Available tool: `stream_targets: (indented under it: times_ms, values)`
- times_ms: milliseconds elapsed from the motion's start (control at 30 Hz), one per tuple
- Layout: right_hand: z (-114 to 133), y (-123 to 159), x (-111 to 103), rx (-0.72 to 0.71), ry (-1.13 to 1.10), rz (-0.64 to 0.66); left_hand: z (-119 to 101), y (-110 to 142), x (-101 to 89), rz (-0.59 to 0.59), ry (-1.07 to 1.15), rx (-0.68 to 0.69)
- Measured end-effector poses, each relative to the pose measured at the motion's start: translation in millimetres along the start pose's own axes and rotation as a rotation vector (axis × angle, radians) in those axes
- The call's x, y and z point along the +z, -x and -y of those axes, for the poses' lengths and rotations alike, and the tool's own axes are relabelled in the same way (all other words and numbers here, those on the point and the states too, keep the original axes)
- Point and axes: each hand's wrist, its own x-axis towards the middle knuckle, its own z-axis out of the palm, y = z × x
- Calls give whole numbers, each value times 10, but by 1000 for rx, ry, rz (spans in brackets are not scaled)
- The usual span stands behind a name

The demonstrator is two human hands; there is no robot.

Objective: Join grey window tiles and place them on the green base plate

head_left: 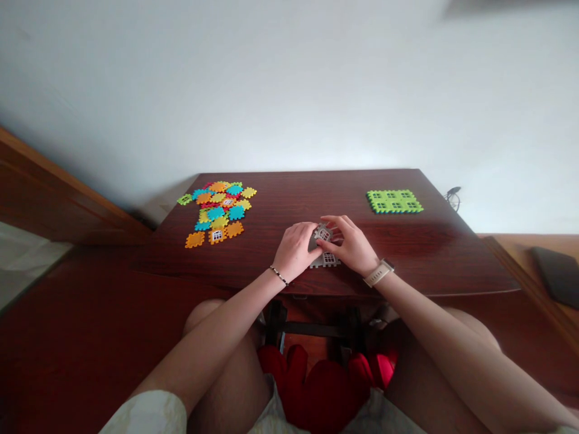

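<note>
My left hand (295, 250) and my right hand (350, 244) meet over the dark reddowood desk (298, 196), both gripping a grey interlocking tile with a white window (322, 234). A second grey window tile (324, 260) lies flat just below them, partly hidden by my fingers. Left of my hands is a loose heap of orange, blue, yellow and red notched tiles (218, 211). To the right lies a joined green tile panel with dark windows (394, 201), well away from my right hand.
A black cable (453, 198) lies beyond the desk's right corner. A dark flat tablet-like object (557, 276) rests on a wooden surface at far right. A white wall rises behind the desk, and a red soft object (319, 389) sits below, between my legs.
</note>
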Motion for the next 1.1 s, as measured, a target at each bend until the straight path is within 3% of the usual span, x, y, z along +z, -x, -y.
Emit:
stream_targets:
  times_ms: [267, 467, 833, 1100]
  values:
    - [-49, -14, -52, 156, -195, -42, 45, -29, -129, -35, -29, 58]
    - [-104, 3, -99, 247, -387, -12, 61, -20, -207, 33, 4, 85]
    - [-148, 3, -95, 261, -253, -5, 60, 37, -200, 201, 14, 121]
    - [-153, 12, -61, 251, -218, 16, 118, 73, -158, 236, -3, 110]
